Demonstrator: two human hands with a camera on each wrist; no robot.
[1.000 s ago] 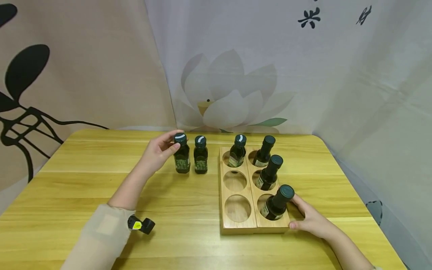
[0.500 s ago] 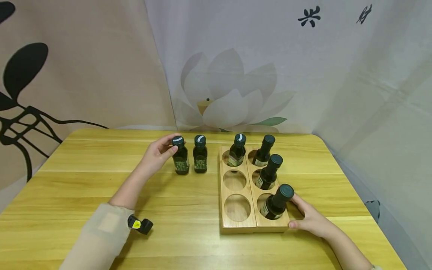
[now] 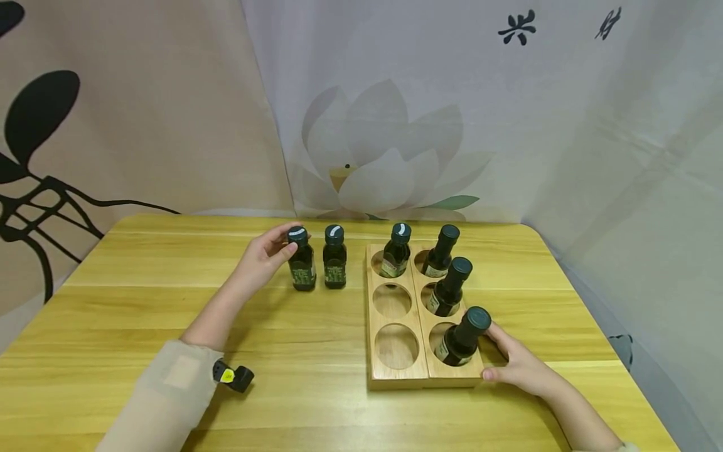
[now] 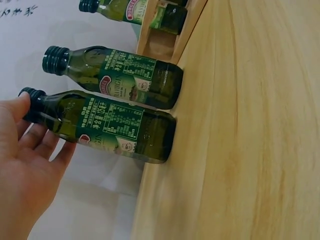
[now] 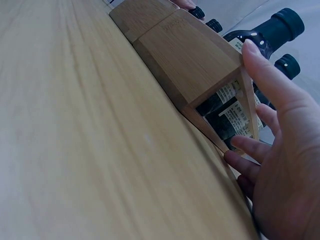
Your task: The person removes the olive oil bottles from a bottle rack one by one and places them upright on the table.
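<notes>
My left hand (image 3: 260,258) pinches the cap of a dark green olive oil bottle (image 3: 303,271) between thumb and fingers. That bottle stands upright on the table, and the left wrist view shows its green label. Just to its right stands a matching olive oil bottle (image 3: 335,267). On the right side of the wooden bottle rack (image 3: 398,373), my right hand (image 3: 522,367) rests with its thumb at the near corner and fingers along the side. One similar bottle (image 3: 396,254) sits in the rack's far left hole. Long-necked dark bottles (image 3: 448,290) fill its right column.
Two round holes of the rack's left column hold nothing. A small black camera (image 3: 240,378) is strapped to my left wrist. The wooden table (image 3: 294,402) ends at a printed cloth backdrop (image 3: 390,125).
My left hand and the bottle under it have shifted slightly left, away from the neighbouring bottle, mostly in the first half second. My right hand and the rack stay put.
</notes>
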